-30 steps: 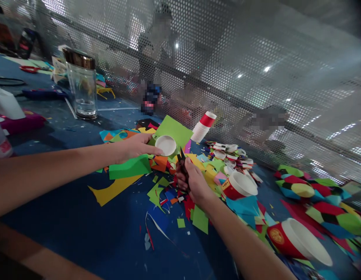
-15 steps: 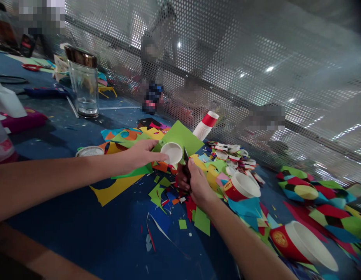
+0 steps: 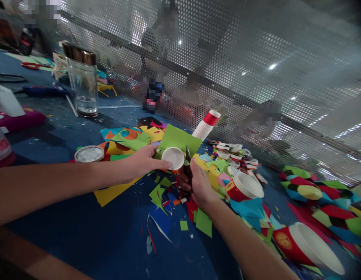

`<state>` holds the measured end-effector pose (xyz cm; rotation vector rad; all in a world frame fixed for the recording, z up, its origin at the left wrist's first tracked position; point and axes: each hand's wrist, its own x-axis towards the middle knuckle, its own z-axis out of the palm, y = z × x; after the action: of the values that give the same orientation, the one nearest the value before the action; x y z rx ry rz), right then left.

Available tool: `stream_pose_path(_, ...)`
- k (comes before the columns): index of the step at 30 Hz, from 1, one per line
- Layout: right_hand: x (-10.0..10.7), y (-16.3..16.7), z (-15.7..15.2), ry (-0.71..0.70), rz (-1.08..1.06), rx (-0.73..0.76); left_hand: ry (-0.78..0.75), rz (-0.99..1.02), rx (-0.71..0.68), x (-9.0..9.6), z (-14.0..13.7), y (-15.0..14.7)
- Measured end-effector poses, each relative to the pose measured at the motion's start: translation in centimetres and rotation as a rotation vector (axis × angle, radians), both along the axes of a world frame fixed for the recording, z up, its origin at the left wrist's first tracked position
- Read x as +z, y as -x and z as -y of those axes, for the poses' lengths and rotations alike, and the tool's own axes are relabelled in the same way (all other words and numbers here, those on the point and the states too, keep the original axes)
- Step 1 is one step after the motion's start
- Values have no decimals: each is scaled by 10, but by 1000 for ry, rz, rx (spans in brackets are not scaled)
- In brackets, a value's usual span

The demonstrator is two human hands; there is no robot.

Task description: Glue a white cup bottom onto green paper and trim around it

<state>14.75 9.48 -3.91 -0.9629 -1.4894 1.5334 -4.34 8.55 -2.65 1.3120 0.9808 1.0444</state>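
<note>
The white round piece (image 3: 174,157), which looks like the shallow end of a paper cup, sits between my two hands, over the paper scraps (image 3: 163,192), with a green sheet (image 3: 180,137) right behind it. I judge it very light and fairly stiff at its rim, though a hard squeeze could bend it; the sheet should be limp, easily creased and apt to slip under the piece. The best hold is at the left rim, thumb in front and the sheet backed from behind, and that is how my left fingers (image 3: 160,164) pinch both. My right fingers (image 3: 185,182) are wrapped around dark scissors (image 3: 188,154), whose blades point up just beside the piece's right edge; I cannot tell whether they bite the sheet.

Counting outward: one white piece, one green sheet and one pair of scissors in my grip. Right of my hands, two red-and-white cups lie tilted, a nearer cup (image 3: 309,247) and a farther cup (image 3: 244,186). Beyond the sheet leans one stack of cups (image 3: 206,125), too tightly nested to count. Left on the tabletop (image 3: 90,237) are one pale disc (image 3: 89,154) and one glass jar (image 3: 84,87). At far right I make out at least two many-coloured patchwork pieces (image 3: 338,219). The scraps are beyond counting.
</note>
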Motion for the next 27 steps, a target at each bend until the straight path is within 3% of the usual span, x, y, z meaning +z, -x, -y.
stream_pose_path(27,-4,-2,-1,28,-63,-24,-15,-24,-56,-3,-6,9)
